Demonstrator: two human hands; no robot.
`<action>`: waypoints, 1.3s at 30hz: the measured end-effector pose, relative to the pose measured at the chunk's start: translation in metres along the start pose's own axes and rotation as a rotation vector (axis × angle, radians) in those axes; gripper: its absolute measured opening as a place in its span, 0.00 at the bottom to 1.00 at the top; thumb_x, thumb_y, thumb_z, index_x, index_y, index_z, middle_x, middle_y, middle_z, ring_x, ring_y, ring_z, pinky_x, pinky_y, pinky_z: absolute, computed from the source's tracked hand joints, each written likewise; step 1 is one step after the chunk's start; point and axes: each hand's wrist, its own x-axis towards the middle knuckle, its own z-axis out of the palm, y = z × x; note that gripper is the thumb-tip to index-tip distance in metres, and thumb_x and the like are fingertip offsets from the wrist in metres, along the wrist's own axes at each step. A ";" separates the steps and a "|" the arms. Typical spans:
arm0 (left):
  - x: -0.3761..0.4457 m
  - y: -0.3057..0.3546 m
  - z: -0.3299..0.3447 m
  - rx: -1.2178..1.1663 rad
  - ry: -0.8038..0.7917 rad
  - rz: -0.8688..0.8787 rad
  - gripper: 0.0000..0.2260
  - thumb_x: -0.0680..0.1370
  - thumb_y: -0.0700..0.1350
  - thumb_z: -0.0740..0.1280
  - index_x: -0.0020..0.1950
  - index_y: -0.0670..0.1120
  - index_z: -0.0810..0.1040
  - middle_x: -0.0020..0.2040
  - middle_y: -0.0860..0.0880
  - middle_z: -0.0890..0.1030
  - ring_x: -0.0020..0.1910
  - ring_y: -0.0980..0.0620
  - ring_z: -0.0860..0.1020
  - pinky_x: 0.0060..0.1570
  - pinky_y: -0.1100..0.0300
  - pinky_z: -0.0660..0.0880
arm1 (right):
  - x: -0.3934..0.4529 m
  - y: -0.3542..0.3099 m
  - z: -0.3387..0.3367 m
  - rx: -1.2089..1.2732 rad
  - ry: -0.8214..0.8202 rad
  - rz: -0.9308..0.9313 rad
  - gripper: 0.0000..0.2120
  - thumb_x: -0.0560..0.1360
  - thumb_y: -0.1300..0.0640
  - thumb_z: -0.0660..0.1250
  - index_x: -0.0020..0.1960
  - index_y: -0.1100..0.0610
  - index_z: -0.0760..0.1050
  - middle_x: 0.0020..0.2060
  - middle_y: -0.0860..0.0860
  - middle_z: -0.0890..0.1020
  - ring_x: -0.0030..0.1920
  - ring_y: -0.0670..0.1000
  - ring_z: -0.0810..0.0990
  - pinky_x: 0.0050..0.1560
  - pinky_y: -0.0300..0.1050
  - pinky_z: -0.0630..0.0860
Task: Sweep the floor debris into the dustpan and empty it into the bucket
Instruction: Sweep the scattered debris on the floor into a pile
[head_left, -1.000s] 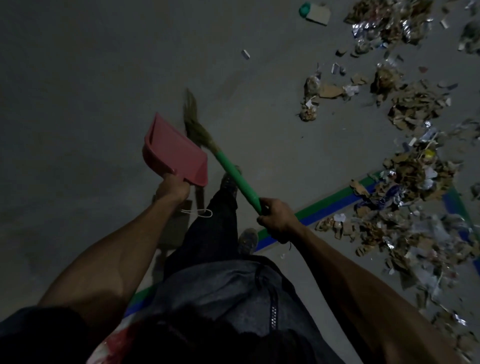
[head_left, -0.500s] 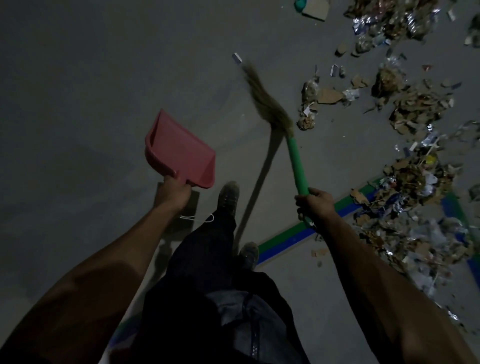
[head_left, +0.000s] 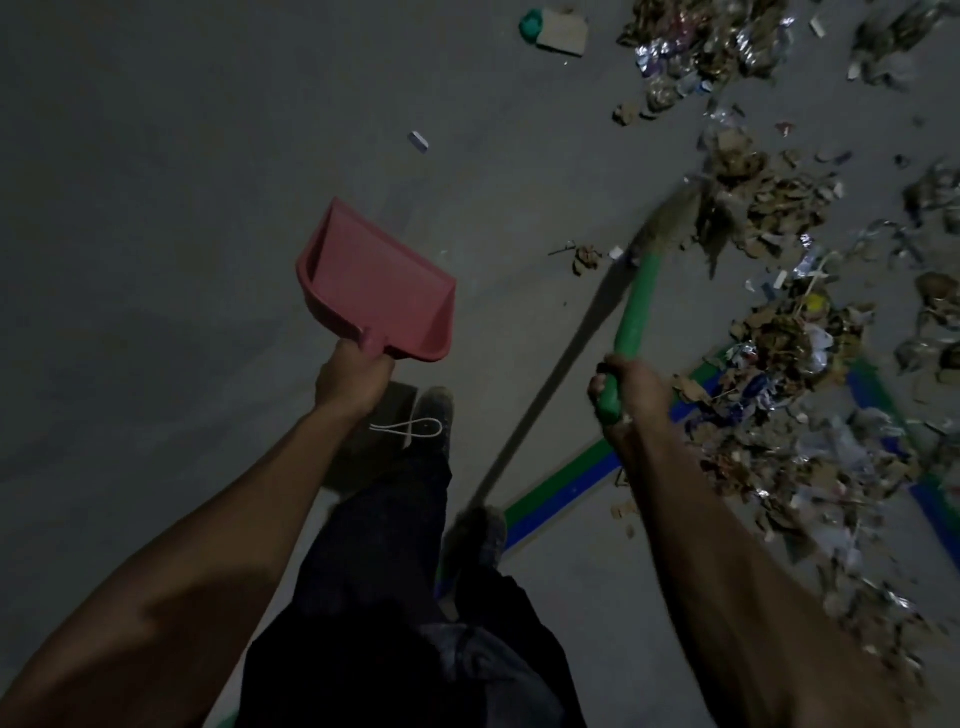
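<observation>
My left hand (head_left: 350, 382) grips the handle of a pink dustpan (head_left: 376, 283), held above the grey floor with its mouth pointing away from me; the pan looks empty. My right hand (head_left: 631, 387) grips the green handle of a straw broom (head_left: 636, 306). The broom's bristle head (head_left: 675, 221) is blurred and touches the left edge of the debris (head_left: 769, 208), a wide spread of cardboard scraps, foil and paper along the right side. No bucket is in view.
Green and blue tape lines (head_left: 561, 491) run across the floor under the debris. A loose white scrap (head_left: 418, 141) and a tan piece with a green cap (head_left: 556, 28) lie farther off. My dark trousers and shoes (head_left: 434, 415) stand between my arms.
The broom head has swung from beside the dustpan rightward into the debris edge, my right hand moving right with it. The dustpan has stayed nearly where it was.
</observation>
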 end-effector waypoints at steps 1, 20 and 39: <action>-0.001 0.001 0.000 0.012 0.001 -0.006 0.15 0.74 0.49 0.63 0.54 0.40 0.75 0.46 0.39 0.80 0.43 0.40 0.79 0.38 0.57 0.71 | -0.014 0.014 -0.004 -0.059 -0.025 -0.024 0.05 0.75 0.68 0.65 0.51 0.65 0.73 0.28 0.54 0.72 0.20 0.48 0.71 0.19 0.37 0.66; -0.022 -0.002 0.015 0.083 -0.040 0.030 0.19 0.74 0.51 0.62 0.57 0.40 0.75 0.50 0.38 0.80 0.45 0.38 0.79 0.40 0.54 0.71 | 0.012 0.011 -0.080 -0.363 0.092 -0.106 0.15 0.75 0.68 0.66 0.61 0.70 0.73 0.33 0.59 0.76 0.26 0.54 0.74 0.28 0.45 0.74; -0.036 -0.010 -0.017 0.128 0.024 -0.066 0.22 0.75 0.57 0.67 0.61 0.43 0.74 0.55 0.41 0.80 0.50 0.39 0.79 0.55 0.46 0.76 | -0.075 0.124 -0.034 -0.882 -0.385 -0.135 0.29 0.74 0.64 0.68 0.74 0.54 0.68 0.36 0.54 0.79 0.21 0.47 0.76 0.21 0.38 0.72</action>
